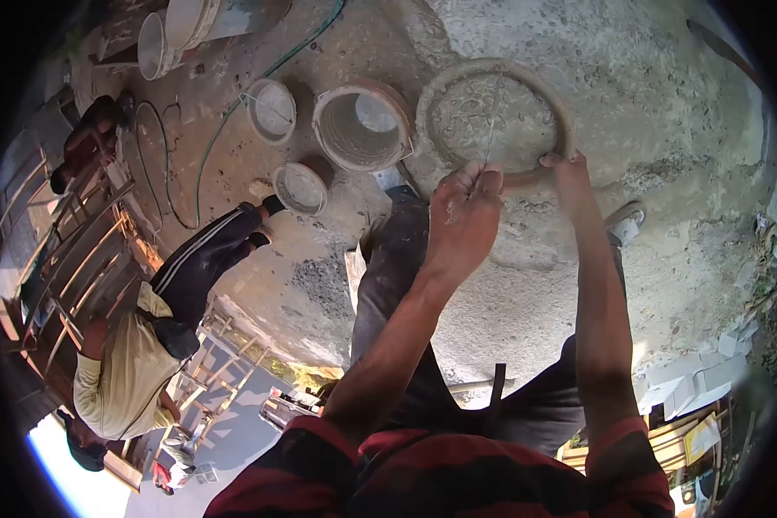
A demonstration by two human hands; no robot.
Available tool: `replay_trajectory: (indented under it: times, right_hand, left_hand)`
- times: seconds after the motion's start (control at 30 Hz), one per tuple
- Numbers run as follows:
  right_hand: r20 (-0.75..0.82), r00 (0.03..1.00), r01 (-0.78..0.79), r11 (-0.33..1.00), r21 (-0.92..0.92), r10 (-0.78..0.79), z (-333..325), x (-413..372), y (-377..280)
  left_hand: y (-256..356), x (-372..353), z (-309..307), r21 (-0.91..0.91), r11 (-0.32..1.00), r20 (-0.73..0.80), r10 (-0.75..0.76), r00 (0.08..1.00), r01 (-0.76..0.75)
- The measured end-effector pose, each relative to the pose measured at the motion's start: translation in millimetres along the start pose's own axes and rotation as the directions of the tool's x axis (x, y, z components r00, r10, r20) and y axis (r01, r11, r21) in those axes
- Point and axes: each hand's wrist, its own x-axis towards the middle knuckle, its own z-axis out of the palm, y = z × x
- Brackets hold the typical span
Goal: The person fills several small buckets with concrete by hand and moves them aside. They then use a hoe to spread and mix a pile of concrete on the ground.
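Observation:
A round, mud-coated basin [564, 112] with grey, wet-looking material inside lies on the ground in front of me. My left hand [464, 211] is closed at its near side, the fingers pinching a thin wire or string [492, 125] that stretches across the basin. With my right hand [566, 171] I grip the basin's near right rim, the thumb pressed on the edge. What the wire's far end is fixed to cannot be made out.
Left of the basin stand a large bucket [321, 129] and two smaller ones [255, 112] [278, 183]. A green hose [224, 121] crosses the ground. One person [129, 371] is at the left near wooden frames; another person [91, 142] bends at the upper left. Blocks [699, 380] lie at right.

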Motion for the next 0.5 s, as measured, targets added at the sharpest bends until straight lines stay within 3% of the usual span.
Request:
replay_trajectory:
  times: [0.07,0.1,0.17,0.23,0.3,0.37,0.5]
  right_hand:
    - [0.090,0.996,-0.005,0.993,-0.114,0.015,61.5,-38.1,-12.8]
    - [0.123,0.992,-0.001,0.985,-0.171,0.023,91.4,-54.1,-16.0]
    - [0.276,0.960,0.099,0.968,-0.228,-0.033,146.3,-64.2,14.1]
    - [0.375,0.924,0.050,0.949,-0.311,0.074,212.7,-97.3,9.1]
    - [0.426,0.898,0.062,0.927,-0.370,0.110,266.0,-124.3,11.5]
    - [0.462,0.882,0.146,0.875,-0.462,0.097,284.2,-113.9,69.9]
    - [0.391,0.883,0.053,0.775,-0.630,0.258,278.6,-103.4,100.0]
  left_hand:
    - [3.4,-42.3,-58.9,-0.127,0.987,-0.086,-0.113,0.990,0.101]
    - [4.3,-62.5,-85.3,-0.228,0.950,-0.144,-0.250,0.957,0.214]
    - [-10.7,-99.7,-140.3,-0.352,0.924,-0.218,-0.234,0.947,0.147]
    - [-30.9,-128.4,-185.6,-0.442,0.894,-0.337,-0.246,0.909,0.078]
    - [-64.8,-153.9,-231.9,-0.392,0.912,-0.462,-0.311,0.831,0.123]
    - [-107.1,-172.0,-274.0,-0.452,0.884,-0.530,-0.375,0.760,0.120]
    - [-223.9,-184.9,-348.6,-0.502,0.844,-0.605,-0.498,0.621,0.187]
